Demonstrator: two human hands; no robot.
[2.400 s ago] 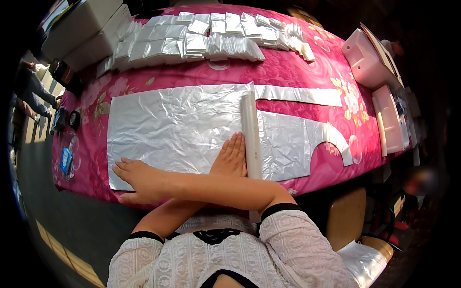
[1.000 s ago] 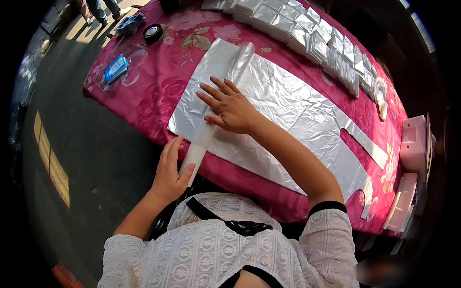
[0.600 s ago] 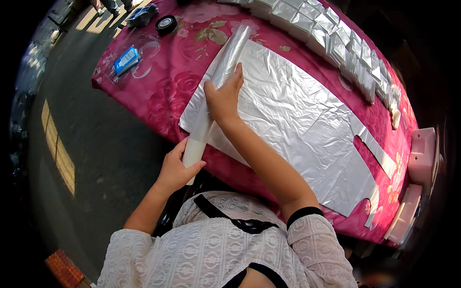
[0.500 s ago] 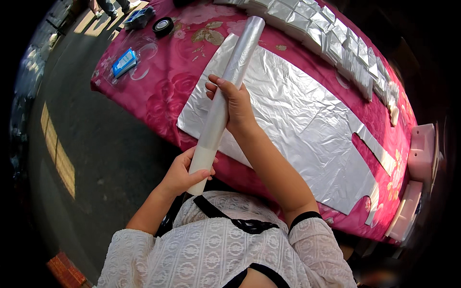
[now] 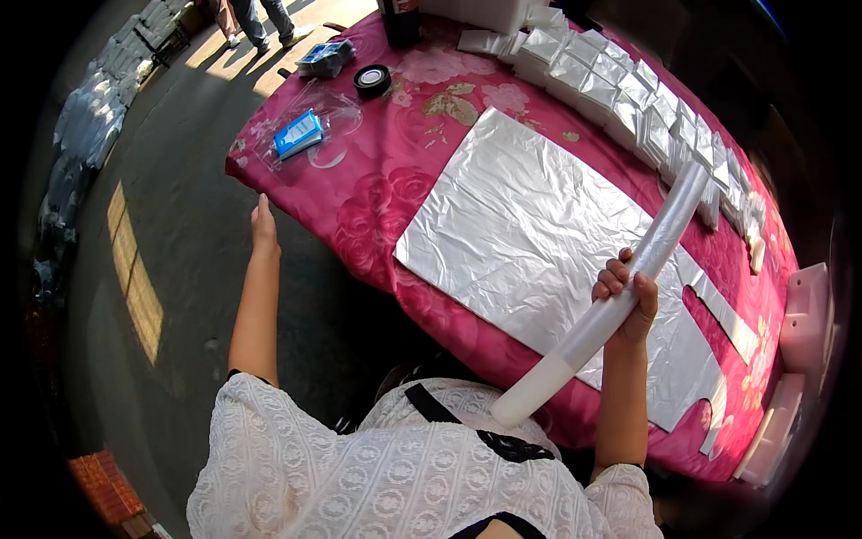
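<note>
My right hand (image 5: pixel 630 296) is wrapped round a long roll of translucent plastic film (image 5: pixel 660 235), holding it at a slant, its whitish bare end toward my body. Beneath the roll a large silvery-white plastic vest bag (image 5: pixel 512 216), or a stack of them, lies flat and creased on the table, handle loops to the right. My left hand (image 5: pixel 264 226) holds nothing; seen edge-on with fingers stretched out, it hangs off the table's left side, near the cloth's edge.
A pink flowered cloth covers the table (image 5: pixel 368 211). Folded plastic bundles (image 5: pixel 611 85) line its far edge. At the far left are a blue-and-white packet (image 5: pixel 298 135), a black tape roll (image 5: pixel 372 80) and a dark bottle (image 5: pixel 400 22). Pink plastic bins (image 5: pixel 805 314) stand at right.
My left hand has let go of the roll and swung out to the left. My right hand has carried the roll to the right. The view has shifted slightly.
</note>
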